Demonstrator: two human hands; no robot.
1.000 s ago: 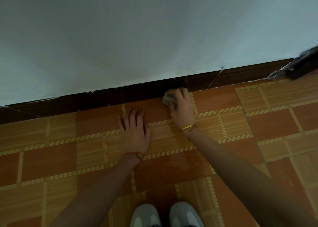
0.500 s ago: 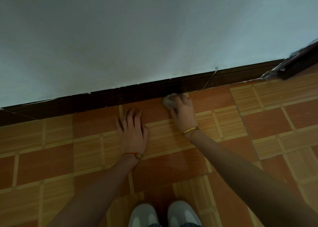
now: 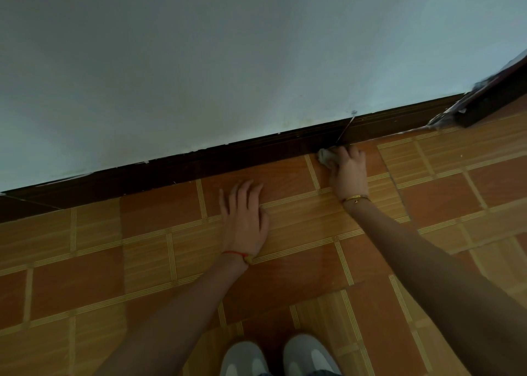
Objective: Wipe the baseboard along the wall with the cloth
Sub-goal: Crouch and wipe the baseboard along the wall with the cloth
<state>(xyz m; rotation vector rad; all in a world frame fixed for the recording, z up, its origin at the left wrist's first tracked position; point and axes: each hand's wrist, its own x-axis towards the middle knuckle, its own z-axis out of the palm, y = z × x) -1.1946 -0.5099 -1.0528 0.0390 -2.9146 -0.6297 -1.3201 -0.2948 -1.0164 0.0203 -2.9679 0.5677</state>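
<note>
Crumpled pale cloth (image 3: 325, 156) pressed against the dark brown baseboard's (image 3: 228, 156) foot.

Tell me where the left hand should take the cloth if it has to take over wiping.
Probably by the bunched end of the cloth sticking out left of the right hand, coming in from the left along the baseboard. The rest is wadded under that hand's fingers. The left hand lies flat on the floor, free.

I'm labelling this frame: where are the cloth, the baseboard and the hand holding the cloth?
cloth (image 3: 325, 156): head view, bunched pale part showing left of the fingers.
baseboard (image 3: 228, 158): head view, dark front face.
right hand (image 3: 349, 173): head view, back of hand.
</note>
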